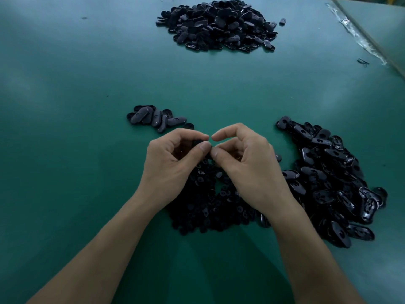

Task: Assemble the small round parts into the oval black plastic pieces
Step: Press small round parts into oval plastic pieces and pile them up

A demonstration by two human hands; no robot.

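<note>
Green tabletop (65,106): matte, felt-like cover, smooth, with a strip of crinkled clear tape (359,38) along its far right edge. Far heap (217,25): oval black plastic pieces, glossy, rounded ends, many lying domed side up; whether stock or finished work cannot be told. Right heap (333,183): the same ovals, mostly hollow side up, showing thin rims and a round seat inside; judged to be unfilled stock. Near heap (208,205): small round parts, dull black, disc-like, lying under and between the wrists. Left hand (173,163): fingers curled, thumb and fingertips pinching a dark piece (196,142), which is held over the near heap; whether it is an oval or a round part is too shadowed to tell. Right hand (247,165): fingers arched, its thumb tip touching the left thumb; whether it grips anything cannot be told. The two hands meet at the fingertips, judged to be one fitting in progress. Small cluster (155,118): roughly ten ovals just beyond the left hand, smooth backs up, probably the finished lot. Lone oval (282,21): lies just right of the far heap. Progress, judged from the heaps: little finished, most of the stock left to fit.
</note>
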